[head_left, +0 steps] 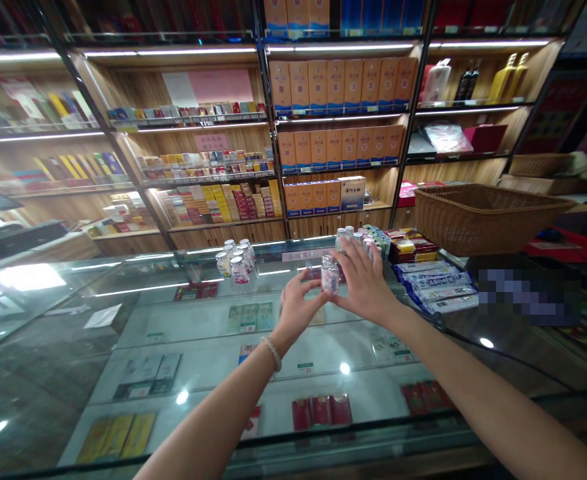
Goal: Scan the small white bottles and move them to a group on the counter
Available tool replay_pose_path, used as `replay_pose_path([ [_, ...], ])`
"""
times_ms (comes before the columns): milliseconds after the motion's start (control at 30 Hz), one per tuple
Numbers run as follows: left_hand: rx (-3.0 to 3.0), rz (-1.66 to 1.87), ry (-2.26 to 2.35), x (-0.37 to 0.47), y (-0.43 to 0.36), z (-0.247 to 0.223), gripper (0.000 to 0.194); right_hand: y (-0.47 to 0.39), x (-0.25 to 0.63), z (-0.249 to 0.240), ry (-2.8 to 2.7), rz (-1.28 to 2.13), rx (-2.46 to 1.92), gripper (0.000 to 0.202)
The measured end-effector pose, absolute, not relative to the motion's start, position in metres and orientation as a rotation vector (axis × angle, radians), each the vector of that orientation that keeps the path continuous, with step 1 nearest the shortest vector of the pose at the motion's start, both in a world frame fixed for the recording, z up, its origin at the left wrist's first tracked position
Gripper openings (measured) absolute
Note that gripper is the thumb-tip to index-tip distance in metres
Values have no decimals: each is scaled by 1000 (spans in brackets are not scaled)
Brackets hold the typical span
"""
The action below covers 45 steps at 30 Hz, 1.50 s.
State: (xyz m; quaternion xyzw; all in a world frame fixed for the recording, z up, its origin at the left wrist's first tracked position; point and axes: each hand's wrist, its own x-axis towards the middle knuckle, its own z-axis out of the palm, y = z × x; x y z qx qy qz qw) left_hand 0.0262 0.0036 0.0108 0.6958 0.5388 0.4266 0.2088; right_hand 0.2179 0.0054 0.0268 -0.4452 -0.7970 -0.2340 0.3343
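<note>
A small clear jar with a silvery lid and pale pinkish contents (330, 276) stands upright between my two hands, above the glass counter. My left hand (299, 305), with a beaded bracelet at its wrist, has its thumb and fingertips at the jar's lower left side. From the other side, my right hand (366, 283) curves round the jar, its thumb at the base and its fingers raised. Just behind those fingers is a cluster of similar jars (376, 239), partly hidden by them. Farther left, another group of small jars (236, 260) sits on the glass.
Flat packs lie inside the glass display counter (293, 333). To the right are blue-and-white packets (438, 285), red and yellow boxes (412, 245) and a wicker basket (488, 217). A dark cable runs along the counter's right side. Lit shelves (343, 120) with boxes line the back wall.
</note>
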Motion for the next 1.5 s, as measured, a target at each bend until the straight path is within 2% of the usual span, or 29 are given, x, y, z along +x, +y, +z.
replay_pose_path([
  [367,1914,1168,1508,32,1,10,27,9,223,22,-2086,-592,-1181,75],
  [867,1995,1264,1402,26,-2,15,15,17,234,18,-2052,-471,-1144,81],
  [1133,2018,1119,1473,23,2,17,39,16,236,17,-2068,-508,-1061,78],
  [1333,2051,1151,1494,24,3,16,22,14,233,16,-2090,-536,-1067,76],
  [1500,2037,1222,1513,25,4,14,16,13,228,14,-2101,-516,-1140,79],
])
